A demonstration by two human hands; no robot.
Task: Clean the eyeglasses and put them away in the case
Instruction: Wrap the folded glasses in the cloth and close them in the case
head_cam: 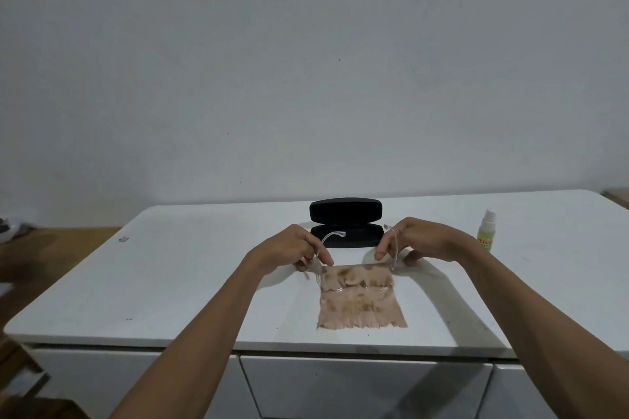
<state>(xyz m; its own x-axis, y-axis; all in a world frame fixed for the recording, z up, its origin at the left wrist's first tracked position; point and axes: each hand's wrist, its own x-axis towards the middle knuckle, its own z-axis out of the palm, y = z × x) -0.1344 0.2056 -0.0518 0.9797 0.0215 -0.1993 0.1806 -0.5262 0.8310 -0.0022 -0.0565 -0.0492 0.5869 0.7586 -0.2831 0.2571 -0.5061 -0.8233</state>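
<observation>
Eyeglasses (355, 282), clear-framed, held over patterned cloth (360, 306), temples pinched by left hand (299, 247) and right hand (418, 241). Open black case (345, 224) just behind. Risks: twisting the thin temples, smearing lenses on the blotchy cloth.

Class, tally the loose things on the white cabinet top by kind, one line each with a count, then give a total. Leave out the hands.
Eyeglasses, clear frame, held by both hands: 1
Glasses case, black, open: 1
Cloth, pinkish, patterned: 1
Spray bottle: 1
Total: 4
</observation>
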